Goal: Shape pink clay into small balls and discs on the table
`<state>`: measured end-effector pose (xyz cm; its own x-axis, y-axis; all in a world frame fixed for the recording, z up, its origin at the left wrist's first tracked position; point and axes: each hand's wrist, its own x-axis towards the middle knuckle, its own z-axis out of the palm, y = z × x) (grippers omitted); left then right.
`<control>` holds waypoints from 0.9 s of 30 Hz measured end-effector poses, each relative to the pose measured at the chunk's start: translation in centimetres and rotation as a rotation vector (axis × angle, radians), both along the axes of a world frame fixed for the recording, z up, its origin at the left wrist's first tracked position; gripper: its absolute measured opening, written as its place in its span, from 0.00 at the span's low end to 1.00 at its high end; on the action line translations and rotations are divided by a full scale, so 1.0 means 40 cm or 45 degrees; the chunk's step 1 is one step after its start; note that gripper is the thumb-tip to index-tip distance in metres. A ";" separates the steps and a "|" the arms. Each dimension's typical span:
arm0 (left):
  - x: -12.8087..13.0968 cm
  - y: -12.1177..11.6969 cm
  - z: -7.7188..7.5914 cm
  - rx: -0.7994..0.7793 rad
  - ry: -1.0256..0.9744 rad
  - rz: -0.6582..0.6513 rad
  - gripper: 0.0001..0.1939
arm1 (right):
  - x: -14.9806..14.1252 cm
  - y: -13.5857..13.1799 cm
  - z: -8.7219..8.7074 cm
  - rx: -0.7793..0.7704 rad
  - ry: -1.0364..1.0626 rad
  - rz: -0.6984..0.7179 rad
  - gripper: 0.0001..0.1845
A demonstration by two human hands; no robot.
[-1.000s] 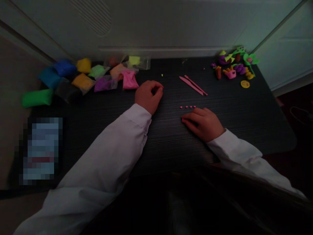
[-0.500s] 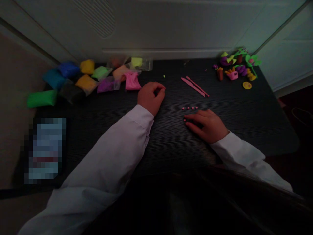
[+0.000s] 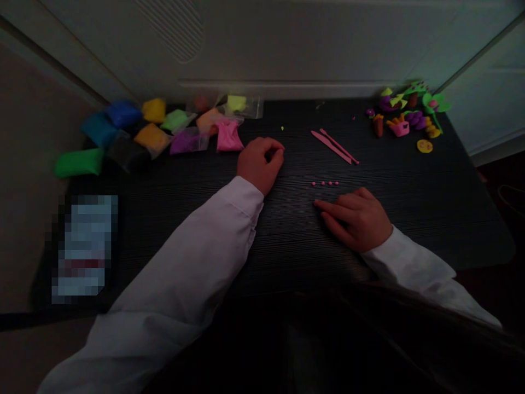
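Observation:
My left hand (image 3: 261, 164) rests on the dark table beside a bag of pink clay (image 3: 228, 137). Its thumb and index fingertips are pinched together; whatever is between them is too small to make out. To the right, my right hand (image 3: 356, 219) has its index finger stretched to the tabletop, with the thumb held apart below it. Just beyond that finger lies a short row of tiny pink clay balls (image 3: 322, 183). Farther back, a pink clay knife (image 3: 331, 147) and a thin pink modelling tool (image 3: 339, 145) lie side by side.
Bags of coloured clay, such as a green one (image 3: 79, 163) and a blue one (image 3: 123, 113), crowd the back left. A blurred-out phone-like object (image 3: 84, 249) lies front left. Finished clay figures (image 3: 398, 127) stand back right. A yellow-green crumb (image 3: 282, 128) lies near the middle.
My right index fingertip now covers the spot where a loose pink ball lay, and the thumb has drawn back from it. My left hand keeps its pinch. The view has shifted slightly.

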<state>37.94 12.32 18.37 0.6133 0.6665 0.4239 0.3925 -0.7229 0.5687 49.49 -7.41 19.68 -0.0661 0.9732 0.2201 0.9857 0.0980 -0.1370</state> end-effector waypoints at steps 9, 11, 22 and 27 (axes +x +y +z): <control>0.001 0.000 0.001 -0.006 0.002 0.004 0.06 | -0.005 -0.001 0.001 -0.019 -0.127 -0.013 0.18; 0.001 0.000 0.000 0.001 -0.005 0.011 0.06 | -0.007 -0.002 0.002 -0.028 -0.159 -0.016 0.18; 0.000 -0.001 0.002 -0.013 0.008 0.002 0.07 | -0.012 -0.004 0.003 -0.030 -0.220 -0.034 0.18; -0.001 -0.003 0.002 -0.013 0.008 0.013 0.07 | -0.013 -0.004 0.003 -0.034 -0.231 -0.036 0.18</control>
<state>37.90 12.19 18.44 0.6088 0.6773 0.4131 0.4036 -0.7127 0.5737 48.98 -7.57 19.82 -0.0747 0.9806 0.1812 0.9968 0.0683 0.0414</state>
